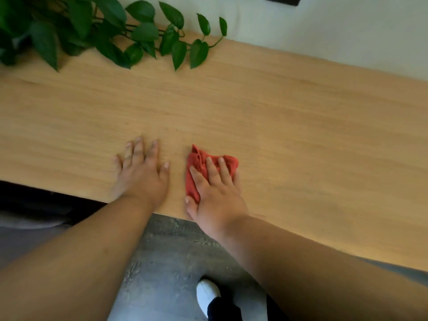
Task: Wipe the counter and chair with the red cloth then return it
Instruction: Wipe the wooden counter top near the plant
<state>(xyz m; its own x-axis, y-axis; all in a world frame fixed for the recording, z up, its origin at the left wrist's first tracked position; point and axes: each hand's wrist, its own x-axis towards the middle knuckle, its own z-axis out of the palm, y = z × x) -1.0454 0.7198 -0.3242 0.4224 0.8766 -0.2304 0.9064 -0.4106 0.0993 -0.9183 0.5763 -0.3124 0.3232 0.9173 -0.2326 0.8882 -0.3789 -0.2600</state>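
A crumpled red cloth (198,162) lies on the light wooden counter (278,117) near its front edge. My right hand (215,193) presses flat on top of the cloth, fingers spread over it. My left hand (141,172) rests flat on the bare counter just left of the cloth, fingers apart, holding nothing. No chair can be clearly made out; a dark shape (34,200) sits under the counter's front edge at the left.
A leafy green plant (97,33) trails over the counter's back left corner. A pale wall (324,26) runs behind the counter. Grey floor (166,262) and my white shoe (207,293) show below the front edge.
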